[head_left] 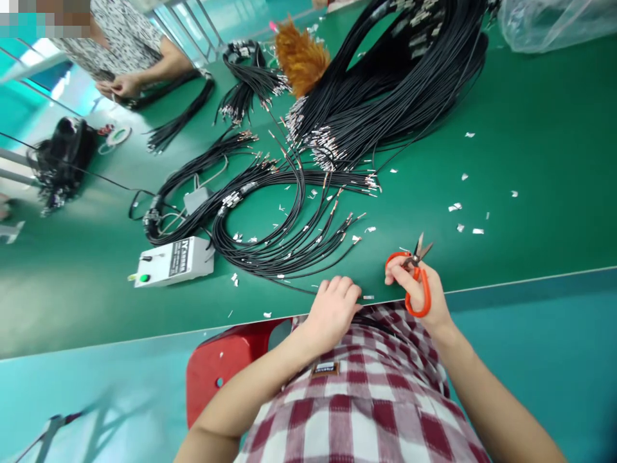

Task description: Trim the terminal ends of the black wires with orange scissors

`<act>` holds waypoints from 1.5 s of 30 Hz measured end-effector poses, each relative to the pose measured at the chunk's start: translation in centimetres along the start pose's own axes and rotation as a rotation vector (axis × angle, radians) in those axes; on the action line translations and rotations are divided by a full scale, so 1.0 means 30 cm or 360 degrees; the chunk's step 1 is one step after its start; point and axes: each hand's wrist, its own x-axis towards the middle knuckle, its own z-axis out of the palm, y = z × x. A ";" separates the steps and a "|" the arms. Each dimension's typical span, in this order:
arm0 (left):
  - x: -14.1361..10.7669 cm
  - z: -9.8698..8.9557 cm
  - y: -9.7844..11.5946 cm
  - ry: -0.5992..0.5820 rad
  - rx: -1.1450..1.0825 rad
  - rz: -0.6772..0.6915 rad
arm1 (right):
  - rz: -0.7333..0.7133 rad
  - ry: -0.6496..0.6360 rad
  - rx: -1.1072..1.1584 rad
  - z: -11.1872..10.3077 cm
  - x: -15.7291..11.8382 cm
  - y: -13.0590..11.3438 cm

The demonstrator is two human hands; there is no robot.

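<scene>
My right hand (429, 292) holds red-handled scissors (424, 302), their blades parted and pointing away from me over the table edge. My left hand (334, 312) is closed at the table edge around a thin black cable (301, 289). A pale cable tip (367, 297) pokes out to the right of those fingers; the stretch inside the hand is hidden. Just beyond lies a looped bundle of black cables (270, 260) with stripped, copper-coloured ends fanned toward the right. White tags are gathered around one part of that bundle.
A white box with a green button (168, 262) sits left of the bundle. A big pile of black cables (385, 96) and a brown feathery duster (301, 58) lie farther back. White scraps (454, 207) dot the green table. A co-worker's hands (123, 85) handle cables across it.
</scene>
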 end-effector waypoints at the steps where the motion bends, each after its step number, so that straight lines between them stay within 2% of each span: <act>1: -0.006 -0.004 -0.002 -0.0016 -0.0061 0.0011 | 0.0018 0.0002 0.0018 0.010 -0.013 -0.001; 4: -0.027 -0.024 -0.004 0.0124 -0.0488 -0.0051 | 0.0080 -0.0018 0.0095 0.032 -0.043 -0.013; 7: -0.043 -0.052 -0.004 0.0343 -0.0752 -0.0076 | 0.0124 -0.0170 0.0136 0.056 -0.056 -0.038; 11: -0.046 -0.064 0.001 0.0558 -0.0792 -0.0021 | 0.0113 -0.0326 0.0244 0.108 -0.054 -0.054; 16: -0.042 -0.052 0.003 0.0769 -0.0738 -0.0069 | 0.0367 -0.0277 0.0721 0.178 -0.072 -0.008; 20: -0.045 -0.039 -0.006 0.0924 -0.0763 -0.0071 | 0.0394 -0.0259 0.0680 0.189 -0.101 0.030; 25: -0.046 -0.032 -0.008 0.0970 -0.0764 -0.0027 | 0.0314 -0.0194 0.0682 0.180 -0.089 0.007; 28: -0.043 -0.036 -0.005 0.0985 -0.0756 -0.0014 | 0.0350 -0.0151 0.0762 0.198 -0.080 -0.001; 35: -0.032 -0.051 0.005 0.0938 -0.1095 -0.0232 | 0.0367 -0.0083 0.0598 0.234 -0.117 0.067; 42: -0.024 -0.057 0.011 0.0979 -0.1031 -0.0178 | 0.0201 -0.0040 0.0690 0.214 -0.081 0.004; 45: -0.027 -0.049 0.007 0.0973 -0.1106 -0.0235 | 0.0231 -0.0043 0.0701 0.226 -0.082 0.021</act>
